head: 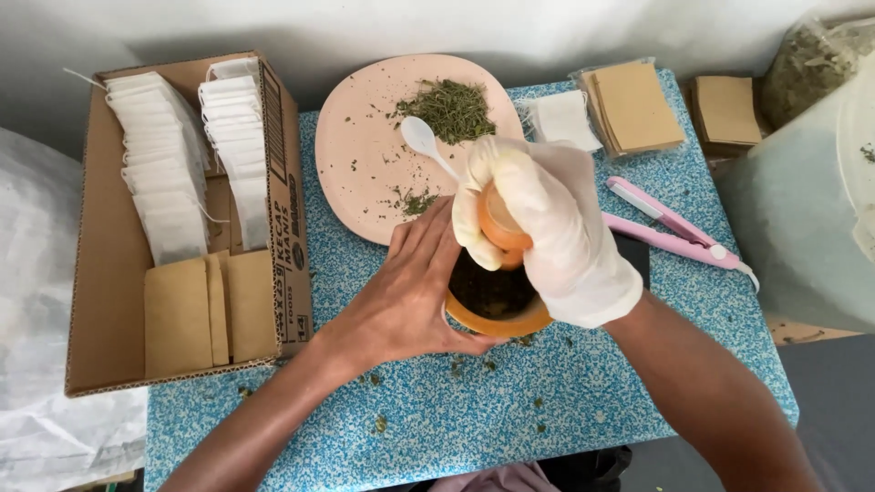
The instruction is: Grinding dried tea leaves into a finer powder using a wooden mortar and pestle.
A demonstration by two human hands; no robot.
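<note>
While left hand steadies mortar, gloved right hand grips pestle.

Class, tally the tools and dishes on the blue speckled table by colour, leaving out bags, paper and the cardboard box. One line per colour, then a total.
Pink: 2, the plate and the clamp-like sealer
Orange: 2, the mortar bowl and the pestle in the gloved right hand
White: 1, the plastic spoon
Total: 5
</note>
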